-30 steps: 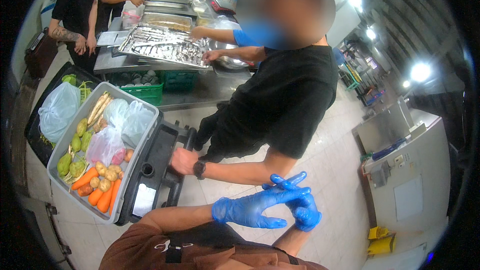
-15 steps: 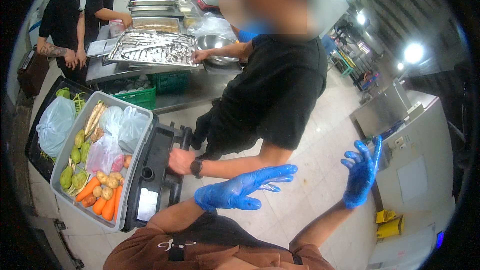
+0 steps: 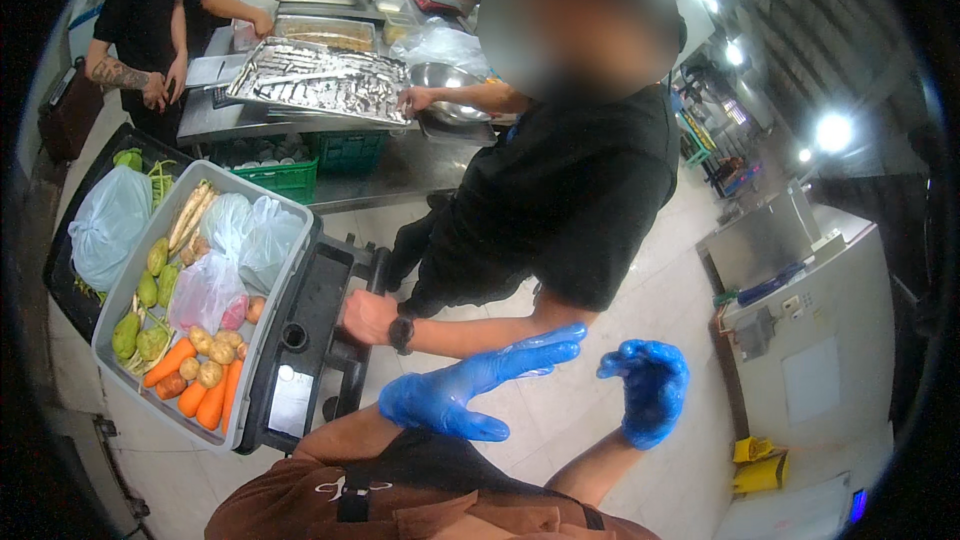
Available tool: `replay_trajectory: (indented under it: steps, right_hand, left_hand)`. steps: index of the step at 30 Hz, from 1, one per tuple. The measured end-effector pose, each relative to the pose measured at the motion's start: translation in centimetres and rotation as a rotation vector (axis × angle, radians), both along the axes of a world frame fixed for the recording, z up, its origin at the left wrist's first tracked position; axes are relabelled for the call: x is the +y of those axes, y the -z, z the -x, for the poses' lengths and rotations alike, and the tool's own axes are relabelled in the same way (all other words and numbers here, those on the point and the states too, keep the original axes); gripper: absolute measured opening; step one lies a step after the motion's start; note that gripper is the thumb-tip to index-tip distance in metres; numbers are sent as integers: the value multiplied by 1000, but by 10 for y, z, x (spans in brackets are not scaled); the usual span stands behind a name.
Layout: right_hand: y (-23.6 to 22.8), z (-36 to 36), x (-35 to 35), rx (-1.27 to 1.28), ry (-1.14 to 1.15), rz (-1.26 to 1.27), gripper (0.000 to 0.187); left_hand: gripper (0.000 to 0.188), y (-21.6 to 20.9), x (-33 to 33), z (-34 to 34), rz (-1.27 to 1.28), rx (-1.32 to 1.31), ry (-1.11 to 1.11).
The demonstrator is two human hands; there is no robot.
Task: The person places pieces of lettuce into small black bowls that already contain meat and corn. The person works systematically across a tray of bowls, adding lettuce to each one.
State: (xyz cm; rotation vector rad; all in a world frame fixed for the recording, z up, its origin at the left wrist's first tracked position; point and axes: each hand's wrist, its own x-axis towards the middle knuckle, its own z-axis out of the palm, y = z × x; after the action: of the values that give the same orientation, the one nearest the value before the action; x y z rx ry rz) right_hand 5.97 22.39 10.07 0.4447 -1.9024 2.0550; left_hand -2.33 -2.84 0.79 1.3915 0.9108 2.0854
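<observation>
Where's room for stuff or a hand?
There's bare floor between the nearest co-worker and white partition, and a gap between the left hand and right hand. The gray bin is crowded with carrots, potatoes and bags; the steel table, with trays.

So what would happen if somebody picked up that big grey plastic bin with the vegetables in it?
The grey rectangular plastic bin would probably feel heavy, because vegetables and bulging pale plastic bags crowd it. Its straight, thick-looking rim suggests stiff sides, not floppy ones. If it tilted, the round tan potatoes might roll, since they lie loose.
</observation>
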Motion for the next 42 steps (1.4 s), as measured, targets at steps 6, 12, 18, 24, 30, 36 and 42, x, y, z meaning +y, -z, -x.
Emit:
replay_trajectory:
  steps: [6,12,18,24,30,36,42]
  right_hand:
    - [-1,-2,-12,-102,-236,-167,69]
    - [0,-4,-15,-242,-308,-266,71]
    - [-8,8,-24,-342,-521,-429,66]
    - [-6,21,-31,-328,-561,-518,62]
    - [-1,29,-28,-188,-550,-554,63]
    - [6,35,-18,-91,-615,-526,69]
    - [-9,34,-24,-25,-605,-597,69]
  left_hand:
    - [97,-7,-7,-3,128,3,124]
    - [83,0,4,-3,16,191,15]
    - [81,2,20,-15,-41,212,-40]
    - [72,12,22,-9,53,109,47]
    - [74,12,30,-6,-21,87,43]
    - [74,15,40,-8,-21,153,19]
    - [74,10,38,-8,10,166,34]
